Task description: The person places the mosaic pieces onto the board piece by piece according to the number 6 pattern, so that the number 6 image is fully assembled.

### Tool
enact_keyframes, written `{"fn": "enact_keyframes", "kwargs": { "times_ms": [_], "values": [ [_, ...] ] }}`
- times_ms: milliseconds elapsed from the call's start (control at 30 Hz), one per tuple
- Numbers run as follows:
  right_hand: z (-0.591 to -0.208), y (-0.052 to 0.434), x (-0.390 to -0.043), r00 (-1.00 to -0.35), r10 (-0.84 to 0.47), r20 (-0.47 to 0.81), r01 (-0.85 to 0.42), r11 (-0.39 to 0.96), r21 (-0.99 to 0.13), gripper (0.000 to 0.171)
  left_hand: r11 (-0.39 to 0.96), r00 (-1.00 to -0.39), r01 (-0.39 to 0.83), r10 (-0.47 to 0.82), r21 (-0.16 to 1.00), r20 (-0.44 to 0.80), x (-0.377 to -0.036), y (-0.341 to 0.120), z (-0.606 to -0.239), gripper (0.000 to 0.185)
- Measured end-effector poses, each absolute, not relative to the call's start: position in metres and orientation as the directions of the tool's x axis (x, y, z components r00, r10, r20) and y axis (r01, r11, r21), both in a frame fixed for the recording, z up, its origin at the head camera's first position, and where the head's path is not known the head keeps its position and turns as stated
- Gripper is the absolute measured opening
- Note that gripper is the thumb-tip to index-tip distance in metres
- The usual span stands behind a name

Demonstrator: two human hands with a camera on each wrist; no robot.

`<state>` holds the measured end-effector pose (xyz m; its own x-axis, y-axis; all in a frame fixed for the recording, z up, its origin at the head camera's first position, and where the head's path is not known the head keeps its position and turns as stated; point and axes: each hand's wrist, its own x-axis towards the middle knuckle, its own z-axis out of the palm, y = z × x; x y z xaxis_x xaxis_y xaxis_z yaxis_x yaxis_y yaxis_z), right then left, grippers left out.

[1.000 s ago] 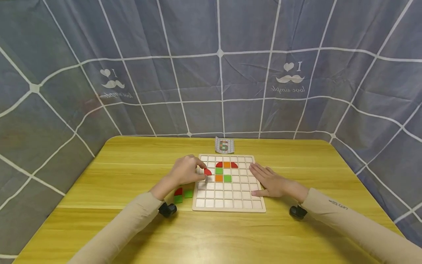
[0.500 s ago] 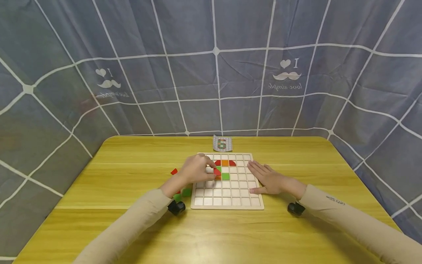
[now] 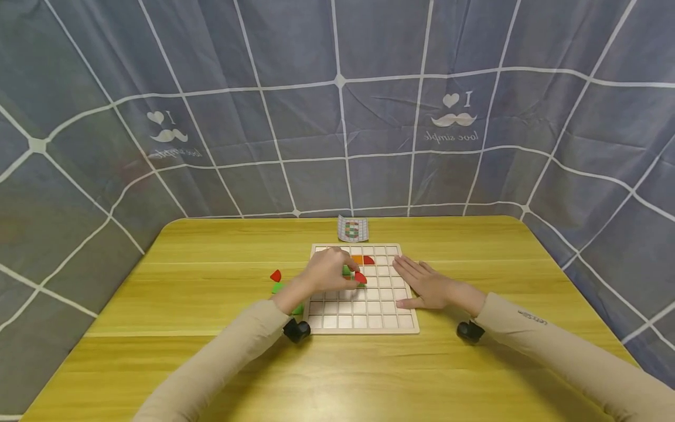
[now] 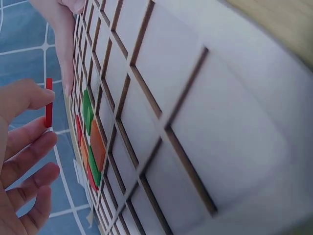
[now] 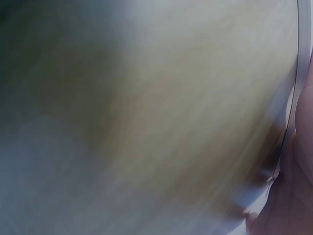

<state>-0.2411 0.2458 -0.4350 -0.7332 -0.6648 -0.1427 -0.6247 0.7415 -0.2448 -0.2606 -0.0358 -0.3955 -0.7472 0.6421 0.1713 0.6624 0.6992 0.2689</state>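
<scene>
- Grey-blue curtain (image 3: pixel 337 117) with a white grid behind a yellow wooden table (image 3: pixel 211 363); wooden grid board (image 3: pixel 364 322) sits mid-table, small pattern card (image 3: pixel 353 229) propped just past its far edge.
- Step in hand, as I read it: placing a coloured tile into a board cell.
- Left hand (image 3: pixel 329 273) hovers over the board's upper-left area, fingers curled, pinching a red quarter-round tile (image 3: pixel 361 277) at the fingertips. Left wrist view shows that tile (image 4: pixel 48 103) edge-on between thumb and forefinger, held off the board, not seated yet.
- Already on the board: orange tile (image 3: pixel 357 259) and red curved tile (image 3: pixel 369 259) in the top rows, a green tile (image 3: pixel 346 270) partly hidden by the left hand. Wrist view shows more green/orange/red tiles in the same cluster; exact cells can't be told.
- Right hand (image 3: pixel 424 285) lies flat on the board's right edge, fingers straight and spread, holding nothing, probably bracing the board. Right wrist view is blurred; only table and board rim show.
- Spare pieces on the table left of the board: red piece (image 3: pixel 276 275), green piece (image 3: pixel 277 288) just beside it, another green one near the left wrist, mostly hidden.
- Next move likely calls for turning the curved edge to match the card, lowering the tile square into the empty cell beside the green one, then releasing without nudging neighbours.
</scene>
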Motion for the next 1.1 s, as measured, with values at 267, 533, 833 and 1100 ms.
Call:
{"fn": "enact_keyframes", "kwargs": {
  "times_ms": [267, 533, 833, 1100],
  "values": [
    [-0.43, 0.241, -0.241, -0.741, -0.647, -0.182, -0.605, 0.76, -0.239, 0.094, 0.715, -0.755, 0.653, 0.639, 0.249, 0.147, -0.264, -0.023, -0.398, 0.022],
    [-0.426, 0.238, -0.24, -0.743, -0.636, -0.208, -0.595, 0.77, -0.229, 0.094, 0.729, -0.769, 0.633, 0.63, 0.261, 0.106, -0.268, -0.017, -0.405, 0.025],
    [-0.426, 0.239, -0.239, -0.743, -0.634, -0.215, -0.598, 0.773, -0.213, 0.094, 0.74, -0.781, 0.616, 0.62, 0.272, 0.081, -0.27, -0.013, -0.411, 0.026],
    [-0.427, 0.241, -0.239, -0.744, -0.636, -0.205, -0.592, 0.77, -0.238, 0.093, 0.742, -0.781, 0.612, 0.622, 0.276, 0.057, -0.27, -0.011, -0.411, 0.026]
  ]
}}
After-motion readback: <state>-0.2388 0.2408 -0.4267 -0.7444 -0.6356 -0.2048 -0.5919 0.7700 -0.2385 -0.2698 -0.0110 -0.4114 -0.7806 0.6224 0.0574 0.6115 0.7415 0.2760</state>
